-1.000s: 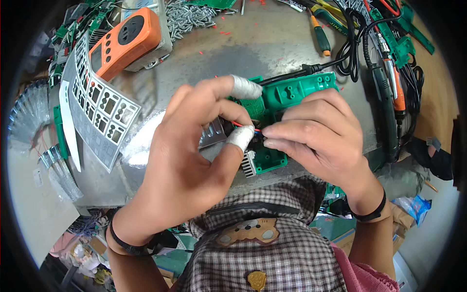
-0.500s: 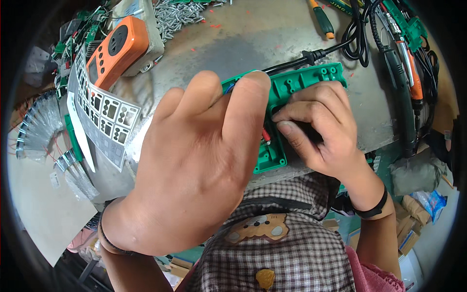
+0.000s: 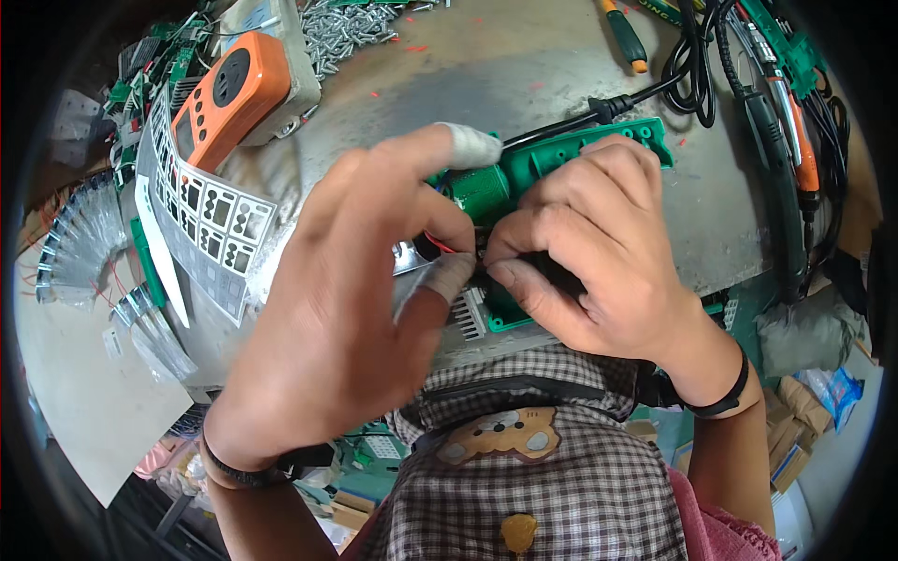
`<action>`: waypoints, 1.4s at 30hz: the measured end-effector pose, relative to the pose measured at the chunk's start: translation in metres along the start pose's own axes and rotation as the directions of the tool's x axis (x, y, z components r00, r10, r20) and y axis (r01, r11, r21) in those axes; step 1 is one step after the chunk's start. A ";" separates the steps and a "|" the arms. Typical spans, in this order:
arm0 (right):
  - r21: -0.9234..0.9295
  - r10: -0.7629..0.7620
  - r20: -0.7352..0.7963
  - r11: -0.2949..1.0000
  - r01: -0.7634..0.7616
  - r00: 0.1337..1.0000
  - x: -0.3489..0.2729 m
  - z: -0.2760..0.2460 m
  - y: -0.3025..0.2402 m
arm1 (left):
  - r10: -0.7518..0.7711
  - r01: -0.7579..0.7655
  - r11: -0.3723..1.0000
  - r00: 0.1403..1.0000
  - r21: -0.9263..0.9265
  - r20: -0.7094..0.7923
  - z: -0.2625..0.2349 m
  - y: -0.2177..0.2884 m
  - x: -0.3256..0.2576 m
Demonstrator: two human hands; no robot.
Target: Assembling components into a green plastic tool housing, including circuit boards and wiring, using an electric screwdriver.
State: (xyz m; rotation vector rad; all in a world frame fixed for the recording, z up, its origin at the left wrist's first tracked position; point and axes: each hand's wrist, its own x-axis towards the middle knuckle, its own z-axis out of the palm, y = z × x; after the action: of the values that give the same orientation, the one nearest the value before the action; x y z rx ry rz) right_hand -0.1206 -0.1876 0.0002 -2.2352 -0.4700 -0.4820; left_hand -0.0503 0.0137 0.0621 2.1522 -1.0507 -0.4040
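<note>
A green plastic housing [image 3: 645, 136] lies at the near edge of the table, with a black cable [image 3: 552, 134] along its far side. Inside it sits a green cylinder [image 3: 480, 194]; a slotted metal piece [image 3: 468, 315] shows at its near left corner. My left hand [image 3: 346, 280], white tape on index finger and thumb, is over the left end. Its thumb and a bent finger close around a thin red wire [image 3: 437, 243], while the index points outward. My right hand [image 3: 599, 248] covers the middle of the housing, thumb and index pinched; what lies between them is hidden.
An orange device with a round socket [image 3: 234, 79] stands at the back left beside a printed label sheet [image 3: 215, 220]. Screws [image 3: 341, 37] are heaped at the far edge. A screwdriver [image 3: 625, 37], coiled cable [image 3: 687, 75] and an orange-black power tool [image 3: 800, 159] lie to the right.
My left hand has drawn back to the left and its fingers have bent inward, uncovering the green cylinder and metal piece. My right hand has shifted left toward it.
</note>
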 end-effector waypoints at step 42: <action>-0.250 0.428 -0.427 0.791 -0.558 0.797 -0.064 -0.103 0.041 | -0.042 0.001 0.963 0.988 0.268 0.149 -0.003 0.002 0.006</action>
State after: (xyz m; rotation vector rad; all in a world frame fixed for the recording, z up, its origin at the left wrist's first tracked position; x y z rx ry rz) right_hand -0.1759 -0.3033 0.0077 -2.4242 0.4438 -0.7015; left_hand -0.0459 0.0094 0.0656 2.4034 -1.2282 -0.4669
